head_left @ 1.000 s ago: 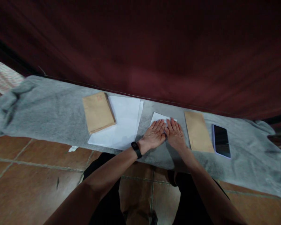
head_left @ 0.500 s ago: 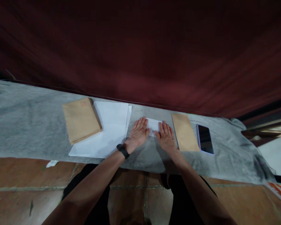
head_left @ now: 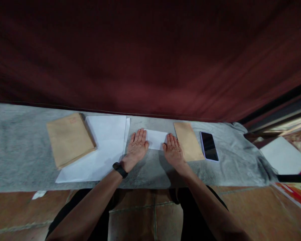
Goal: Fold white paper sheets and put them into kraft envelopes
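A folded white paper (head_left: 156, 139) lies flat on the grey cloth in front of me. My left hand (head_left: 137, 146) rests palm down at its left end, fingers stretched out and pointing away from me. At the paper's right end, my right hand (head_left: 174, 150) lies flat too, its fingers extended. The right hand is close to a brown envelope (head_left: 190, 142), which lies just beyond it. Left of my left hand are large white sheets (head_left: 107, 134), partly covered by a stack of brown envelopes (head_left: 70, 140).
A phone (head_left: 209, 146) with a pale purple case lies right of the single envelope. Grey cloth (head_left: 20, 144) covers the long narrow surface. A dark red curtain (head_left: 150, 67) hangs along its far side. Tiled floor (head_left: 132, 214) shows below, with a white scrap (head_left: 39, 194).
My hands have moved apart toward the paper's two ends, so more of it shows. The whole view has shifted and turned slightly; the envelopes and phone appear farther left.
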`<state>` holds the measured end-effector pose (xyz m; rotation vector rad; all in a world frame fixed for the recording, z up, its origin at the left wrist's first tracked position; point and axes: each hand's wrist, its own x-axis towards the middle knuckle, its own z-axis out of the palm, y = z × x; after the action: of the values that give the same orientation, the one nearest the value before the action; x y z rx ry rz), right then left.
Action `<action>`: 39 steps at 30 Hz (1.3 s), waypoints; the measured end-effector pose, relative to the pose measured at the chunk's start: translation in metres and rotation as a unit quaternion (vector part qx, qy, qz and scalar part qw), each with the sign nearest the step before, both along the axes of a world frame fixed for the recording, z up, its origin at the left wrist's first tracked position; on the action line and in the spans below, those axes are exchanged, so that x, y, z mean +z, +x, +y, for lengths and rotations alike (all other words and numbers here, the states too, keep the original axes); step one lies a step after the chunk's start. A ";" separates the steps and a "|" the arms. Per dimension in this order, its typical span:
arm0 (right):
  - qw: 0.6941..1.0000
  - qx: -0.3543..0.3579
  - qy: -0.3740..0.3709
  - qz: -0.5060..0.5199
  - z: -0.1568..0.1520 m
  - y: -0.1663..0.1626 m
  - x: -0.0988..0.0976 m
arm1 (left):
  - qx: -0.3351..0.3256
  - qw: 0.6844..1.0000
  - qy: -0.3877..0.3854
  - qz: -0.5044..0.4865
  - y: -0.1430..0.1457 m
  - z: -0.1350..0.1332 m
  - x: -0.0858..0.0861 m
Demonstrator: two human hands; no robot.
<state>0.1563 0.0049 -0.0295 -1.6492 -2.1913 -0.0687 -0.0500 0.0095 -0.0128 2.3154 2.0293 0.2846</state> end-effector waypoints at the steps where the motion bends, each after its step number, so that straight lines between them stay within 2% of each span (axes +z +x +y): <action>1: 1.000 0.003 0.000 0.003 -0.002 -0.002 0.004 | -0.001 1.000 -0.001 0.001 -0.001 0.000 0.000; 5: 0.997 0.078 -0.026 0.001 -0.010 -0.015 0.016 | -0.009 1.000 -0.005 0.013 -0.002 0.002 -0.002; 9: 0.989 0.140 -0.054 -0.008 -0.018 -0.026 0.013 | -0.011 1.000 -0.005 0.021 -0.003 0.002 -0.001; 19: 0.996 0.064 -0.063 0.005 -0.017 -0.006 0.008 | -0.011 1.000 0.006 0.002 -0.008 0.001 0.002; 23: 0.997 0.045 -0.059 0.011 -0.015 -0.002 0.008 | 0.004 0.999 0.039 0.001 -0.012 -0.005 0.005; 25: 0.997 0.036 -0.065 0.017 -0.012 -0.001 0.011 | -0.037 0.997 0.061 0.000 -0.010 -0.010 0.008; 28: 0.996 0.025 -0.082 0.040 -0.003 0.001 0.018 | -0.158 0.986 0.050 0.002 0.000 -0.015 0.012; 30: 0.993 0.009 -0.096 0.064 0.005 0.003 0.021 | -0.188 0.982 0.027 0.014 0.007 -0.015 0.014; 33: 0.982 -0.011 -0.119 0.147 0.019 0.005 0.019 | -0.183 0.983 0.006 0.033 0.015 -0.012 0.015; 36: 0.939 -0.023 -0.161 0.305 0.032 0.008 0.011 | -0.190 0.981 0.000 0.032 0.019 -0.010 0.015; 39: 0.899 -0.011 -0.177 0.400 0.037 0.011 0.006 | -0.204 0.978 -0.002 0.033 0.021 -0.012 0.012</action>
<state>0.1676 0.0414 -0.0236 -1.4847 -1.5869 0.8914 -0.0285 -0.0028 -0.0003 2.6918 1.5193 0.1832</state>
